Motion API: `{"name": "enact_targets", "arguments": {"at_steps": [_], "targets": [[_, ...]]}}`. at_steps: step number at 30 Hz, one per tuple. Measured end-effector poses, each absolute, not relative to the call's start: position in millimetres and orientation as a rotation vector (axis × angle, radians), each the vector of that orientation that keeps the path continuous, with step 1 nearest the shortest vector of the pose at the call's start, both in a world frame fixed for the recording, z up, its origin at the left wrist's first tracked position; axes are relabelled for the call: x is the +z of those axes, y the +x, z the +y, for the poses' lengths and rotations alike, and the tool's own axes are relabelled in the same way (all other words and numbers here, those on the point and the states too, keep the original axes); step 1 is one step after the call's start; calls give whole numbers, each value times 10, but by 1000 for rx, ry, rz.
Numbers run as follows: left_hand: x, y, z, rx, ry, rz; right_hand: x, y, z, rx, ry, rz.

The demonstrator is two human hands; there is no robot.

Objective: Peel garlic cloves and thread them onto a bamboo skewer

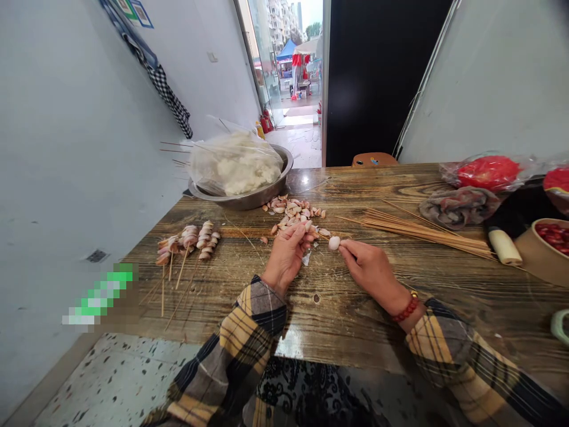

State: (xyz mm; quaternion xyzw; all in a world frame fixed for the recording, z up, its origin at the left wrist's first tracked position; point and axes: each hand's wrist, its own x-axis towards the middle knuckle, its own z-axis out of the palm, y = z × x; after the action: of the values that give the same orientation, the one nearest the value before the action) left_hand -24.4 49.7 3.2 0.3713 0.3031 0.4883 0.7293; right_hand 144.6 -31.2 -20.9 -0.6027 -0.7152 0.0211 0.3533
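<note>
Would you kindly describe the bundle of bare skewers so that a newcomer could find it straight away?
Start from the dark wooden table and look to its right half, beyond the right hand. The bundle of bare skewers lies there, just nearer than the crumpled greyish cloth. Thin and tan, these carry nothing, unlike the garlic-laden skewers at the table's left.

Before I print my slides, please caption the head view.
Left hand and right hand above a wooden table, garlic cloves beyond, loaded skewers at left.
</note>
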Motion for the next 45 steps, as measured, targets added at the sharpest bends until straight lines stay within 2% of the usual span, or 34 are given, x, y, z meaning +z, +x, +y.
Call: {"name": "enact_targets", "arguments": {"at_steps": [24,35,45], "targets": [[-5,-145,430,1071,852,613,-188,1329,-296,-73,-1541,-1815],[37,-24,279,948,951,592,-102,1299,-257,102,-1418,-1732],[2,14,271,1029,843,598,-136,1241,-206,175,-1343,-1699]]}}
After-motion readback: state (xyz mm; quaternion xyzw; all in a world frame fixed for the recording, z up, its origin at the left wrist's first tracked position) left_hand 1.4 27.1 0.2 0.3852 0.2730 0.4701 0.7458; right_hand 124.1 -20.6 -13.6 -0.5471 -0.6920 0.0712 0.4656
